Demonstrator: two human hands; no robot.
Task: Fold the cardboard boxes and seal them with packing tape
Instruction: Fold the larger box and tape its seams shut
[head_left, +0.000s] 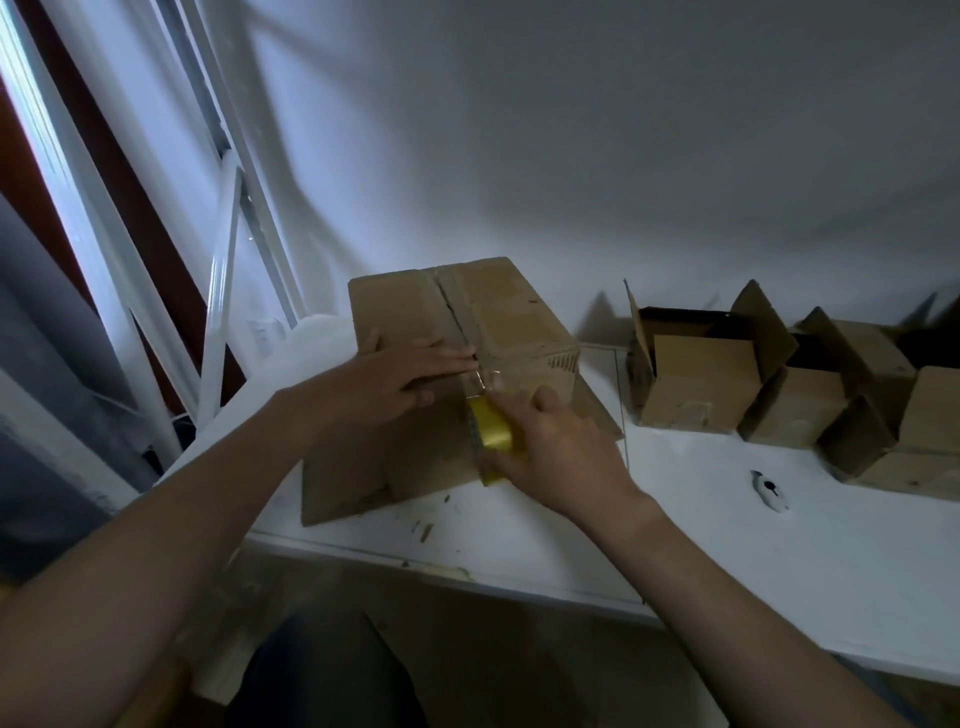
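Observation:
A brown cardboard box (405, 306) stands on the white table (727, 499) with its top flaps folded shut along a centre seam. My left hand (410, 371) lies flat on the top, fingers straight, pressing beside the seam near the front edge. My right hand (556, 441) grips a yellow roll of packing tape (491, 428) at the box's front face. A clear strip of tape (480, 371) runs from the roll up onto the seam.
Several open cardboard boxes (696, 379) with raised flaps stand in a row at the right against the white wall. A small white cutter (769, 491) lies on the table to the right of my hand. A white metal frame (228, 291) rises at the left.

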